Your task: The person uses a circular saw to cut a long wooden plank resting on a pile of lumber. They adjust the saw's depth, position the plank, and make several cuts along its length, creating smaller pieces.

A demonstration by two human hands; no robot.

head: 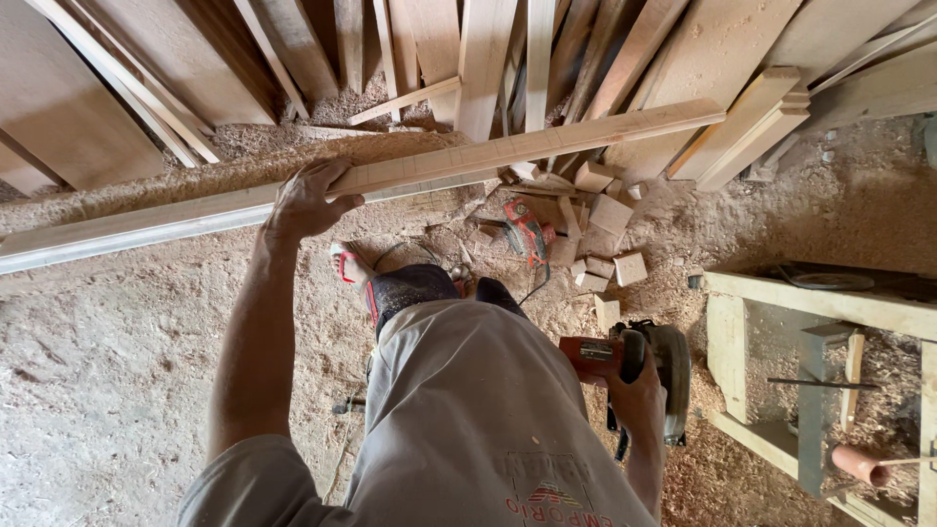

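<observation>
My left hand (305, 200) grips a long pale wooden plank (547, 143) that runs from the left edge up toward the right, lifted above the sawdust floor. My right hand (636, 390) holds a red and grey circular saw (652, 366) down at my right side, its blade guard facing right. My grey shirt and a knee fill the middle of the view. My foot in a red sandal (345, 263) stands just below the plank.
Boards lean in a stack (488, 49) across the top. Small wood offcuts (605, 220) and another red power tool (527, 232) lie on the sawdust floor. A wooden saw bench (830, 303) stands at the right.
</observation>
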